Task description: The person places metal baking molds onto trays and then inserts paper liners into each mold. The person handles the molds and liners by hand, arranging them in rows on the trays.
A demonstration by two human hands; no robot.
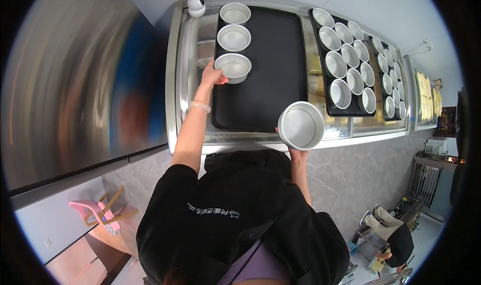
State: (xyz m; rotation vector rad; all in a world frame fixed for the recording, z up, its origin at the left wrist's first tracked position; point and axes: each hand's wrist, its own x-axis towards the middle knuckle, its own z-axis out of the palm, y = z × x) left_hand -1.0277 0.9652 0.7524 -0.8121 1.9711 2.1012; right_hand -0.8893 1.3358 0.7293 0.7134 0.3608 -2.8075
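Note:
My left hand [215, 75] grips the near side of a round metal cake pan [233, 67] at the left edge of a black baking tray [277, 59]. Behind it, in line along that edge, stand a second cake pan [234, 38] and a third one [235, 13]. A nested stack of the same pans [301, 126] rests in my right hand [298, 154], tilted with its mouth toward me, at the tray's near right corner. The stack hides most of my right fingers.
Two more black trays to the right, the closer one [326, 97] and a farther one [384, 97], hold several pans each. All stand on a glass-topped chest cabinet [338, 133]. A white camera [196, 6] sits at its back left corner. A pink chair [98, 210] and another person [394, 236] are behind me.

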